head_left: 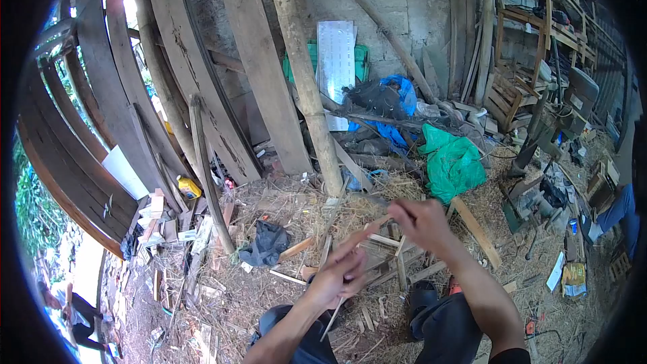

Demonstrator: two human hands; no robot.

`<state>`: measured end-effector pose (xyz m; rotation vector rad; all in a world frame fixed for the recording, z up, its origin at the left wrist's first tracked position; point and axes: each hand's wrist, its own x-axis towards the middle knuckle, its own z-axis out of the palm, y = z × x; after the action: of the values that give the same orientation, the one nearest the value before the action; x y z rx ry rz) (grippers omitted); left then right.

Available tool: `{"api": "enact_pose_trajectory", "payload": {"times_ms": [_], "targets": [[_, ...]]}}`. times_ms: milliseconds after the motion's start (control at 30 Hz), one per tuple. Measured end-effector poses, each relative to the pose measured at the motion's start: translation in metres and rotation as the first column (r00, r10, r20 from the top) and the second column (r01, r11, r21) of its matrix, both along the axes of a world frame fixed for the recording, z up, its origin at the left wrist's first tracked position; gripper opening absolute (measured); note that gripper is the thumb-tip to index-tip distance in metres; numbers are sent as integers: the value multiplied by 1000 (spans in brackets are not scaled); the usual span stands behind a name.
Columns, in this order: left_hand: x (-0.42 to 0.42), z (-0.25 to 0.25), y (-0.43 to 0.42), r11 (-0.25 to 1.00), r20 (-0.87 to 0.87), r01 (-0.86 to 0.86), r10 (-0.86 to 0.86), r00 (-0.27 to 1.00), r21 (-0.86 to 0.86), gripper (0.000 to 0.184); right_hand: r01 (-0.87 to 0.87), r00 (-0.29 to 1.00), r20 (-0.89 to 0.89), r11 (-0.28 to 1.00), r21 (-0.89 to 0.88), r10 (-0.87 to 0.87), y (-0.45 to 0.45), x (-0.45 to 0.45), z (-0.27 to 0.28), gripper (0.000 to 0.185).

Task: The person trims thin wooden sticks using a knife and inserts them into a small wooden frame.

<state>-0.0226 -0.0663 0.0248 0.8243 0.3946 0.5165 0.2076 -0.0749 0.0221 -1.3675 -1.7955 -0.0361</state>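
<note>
Reaching out over the straw, both hands come close together in front of the knees. The left hand [335,279] has its upper finger stretched toward the right one and the other fingers partly bent. A thin stick [331,321] slants downward from beneath it; the stick's top end is hidden by the hand, and I cannot tell whether the fingers grip it. The right hand [429,226], blurred, is curled into a loose fist just beyond the left fingertips; whether anything is pinched in it cannot be told.

Just past the hands, a low wooden frame [401,271] rests on the straw-covered ground [377,317]. Dark trousers [453,329] show below, with a dark shoe [422,300] near the right knee. A short board [477,234] lies right of the right hand, and a black plastic bag [267,244] sits to the left of the frame.

Farther out, a green plastic bag [455,165] lies before a heap with a blue sheet [406,98]. A tilted pole [303,74] and tall planks [259,61] stand near the wall [384,0]. A yellow bottle [189,187] is near the planks' feet. Another person [77,317] shows at the lower left edge.
</note>
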Motion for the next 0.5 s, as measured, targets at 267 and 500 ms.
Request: {"api": "enact_pose_trajectory", "payload": {"times_ms": [267,500], "targets": [[3,10,0,997,26,-67,68,997,-25,48,64,985,-163,998,8,-62,-10,4,-3,24],[4,-2,1,994,6,-113,113,994,9,42,-130,988,89,991,19,128,-11,-15,0,22]]}}
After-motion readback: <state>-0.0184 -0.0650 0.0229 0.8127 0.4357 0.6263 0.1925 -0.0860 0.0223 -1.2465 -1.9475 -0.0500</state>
